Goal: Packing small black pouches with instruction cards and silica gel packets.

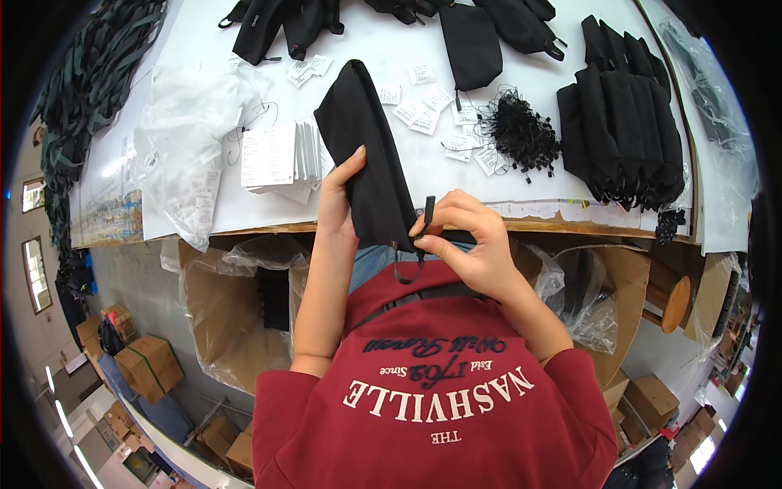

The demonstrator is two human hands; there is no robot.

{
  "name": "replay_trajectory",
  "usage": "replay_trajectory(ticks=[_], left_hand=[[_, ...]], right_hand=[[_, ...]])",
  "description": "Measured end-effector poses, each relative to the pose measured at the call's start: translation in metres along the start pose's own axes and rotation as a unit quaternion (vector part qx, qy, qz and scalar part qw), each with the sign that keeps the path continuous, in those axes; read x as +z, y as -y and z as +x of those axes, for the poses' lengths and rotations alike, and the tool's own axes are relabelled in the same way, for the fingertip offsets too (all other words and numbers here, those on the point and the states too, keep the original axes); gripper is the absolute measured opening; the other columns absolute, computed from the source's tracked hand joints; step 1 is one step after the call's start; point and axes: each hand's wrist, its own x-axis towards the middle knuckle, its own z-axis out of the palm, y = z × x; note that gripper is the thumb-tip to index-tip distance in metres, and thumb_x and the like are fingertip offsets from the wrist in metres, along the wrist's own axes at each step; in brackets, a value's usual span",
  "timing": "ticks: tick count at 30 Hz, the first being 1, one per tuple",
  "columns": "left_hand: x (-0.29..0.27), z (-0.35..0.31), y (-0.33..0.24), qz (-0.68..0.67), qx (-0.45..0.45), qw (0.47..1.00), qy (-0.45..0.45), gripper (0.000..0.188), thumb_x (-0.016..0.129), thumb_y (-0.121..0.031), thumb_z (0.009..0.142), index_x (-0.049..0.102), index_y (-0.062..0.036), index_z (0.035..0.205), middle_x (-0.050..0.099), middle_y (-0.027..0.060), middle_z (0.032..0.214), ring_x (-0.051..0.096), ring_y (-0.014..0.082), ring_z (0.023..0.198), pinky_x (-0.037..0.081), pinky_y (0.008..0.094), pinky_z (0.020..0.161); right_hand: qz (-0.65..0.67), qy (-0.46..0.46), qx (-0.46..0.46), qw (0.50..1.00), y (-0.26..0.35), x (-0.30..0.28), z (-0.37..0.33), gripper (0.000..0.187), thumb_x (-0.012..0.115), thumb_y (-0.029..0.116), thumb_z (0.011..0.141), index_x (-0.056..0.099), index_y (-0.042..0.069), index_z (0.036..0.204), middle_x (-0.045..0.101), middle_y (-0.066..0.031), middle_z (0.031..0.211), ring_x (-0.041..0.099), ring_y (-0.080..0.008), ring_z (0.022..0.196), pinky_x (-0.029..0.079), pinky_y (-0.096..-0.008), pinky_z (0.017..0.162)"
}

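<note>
I hold a long black fabric pouch (366, 147) upright over the table edge. My left hand (338, 200) grips its lower left side, thumb pressed on the cloth. At the pouch's bottom end my right hand (472, 236) pinches a small black toggle on a thin black cord (425, 218); the cord loops down below my fingers. A stack of white paper tags (277, 159) lies just left of the pouch on the white table (204, 90). Loose white tags (432, 110) are scattered to its right.
A heap of black cords (521, 130) lies right of the tags, with a row of folded black pouches (623, 134) beyond. More black pouches (472, 37) sit at the far edge. Clear plastic bags (191, 138) lie at left. Open lined cardboard boxes (236, 310) stand under the table.
</note>
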Motion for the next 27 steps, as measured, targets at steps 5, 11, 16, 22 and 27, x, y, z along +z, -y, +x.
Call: replay_trajectory(ticks=[5, 11, 16, 22, 27], left_hand=[[0.006, -0.004, 0.001, 0.061, 0.017, 0.997, -0.036, 0.024, 0.05, -0.02, 0.097, 0.058, 0.0025, 0.101, 0.061, 0.0135, 0.083, 0.06, 0.0237, 0.068, 0.055, 0.0329, 0.06], [0.013, -0.008, 0.009, 0.104, 0.029, 0.994, -0.024, 0.014, 0.054, -0.015, 0.093, 0.052, -0.0013, 0.097, 0.041, 0.0029, 0.076, 0.035, 0.0139, 0.064, 0.04, 0.0261, 0.055], [0.01, -0.005, 0.009, 0.009, -0.021, 0.998, 0.066, 0.015, 0.054, -0.016, 0.093, 0.053, -0.0014, 0.098, 0.047, 0.0037, 0.076, 0.041, 0.013, 0.063, 0.04, 0.0248, 0.055], [0.002, 0.004, 0.006, -0.058, 0.009, 0.991, 0.118, 0.018, 0.059, -0.008, 0.089, 0.053, -0.0026, 0.105, 0.053, 0.003, 0.081, 0.041, 0.0107, 0.063, 0.039, 0.0217, 0.057], [0.004, -0.002, -0.002, 0.095, 0.074, 0.986, -0.116, 0.03, 0.057, -0.019, 0.093, 0.061, 0.0037, 0.112, 0.067, 0.0146, 0.106, 0.067, 0.025, 0.094, 0.055, 0.0367, 0.083]], right_hand=[[-0.014, 0.018, -0.022, 1.0, 0.003, -0.001, -0.001, 0.013, 0.073, 0.0, 0.072, 0.069, 0.003, 0.084, 0.062, -0.0059, 0.078, 0.057, -0.018, 0.076, 0.045, -0.0287, 0.071], [-0.015, -0.032, -0.035, 0.999, 0.007, 0.006, 0.006, 0.012, 0.075, 0.006, 0.072, 0.066, 0.004, 0.08, 0.061, -0.0041, 0.076, 0.056, -0.0196, 0.073, 0.044, -0.0301, 0.068], [0.002, -0.019, -0.069, 0.997, 0.012, 0.009, 0.011, 0.013, 0.076, 0.006, 0.072, 0.066, 0.004, 0.08, 0.06, -0.0052, 0.075, 0.056, -0.0199, 0.071, 0.045, -0.0308, 0.066], [0.018, 0.042, -0.028, 0.999, 0.011, 0.011, 0.008, 0.017, 0.075, 0.004, 0.074, 0.067, 0.001, 0.088, 0.062, -0.007, 0.082, 0.058, -0.0182, 0.073, 0.047, -0.0294, 0.069], [-0.158, -0.138, -0.093, 0.973, 0.0, 0.003, 0.014, 0.041, 0.071, 0.02, 0.081, 0.057, 0.008, 0.118, 0.057, -0.0087, 0.111, 0.053, -0.0287, 0.101, 0.041, -0.0385, 0.088]])
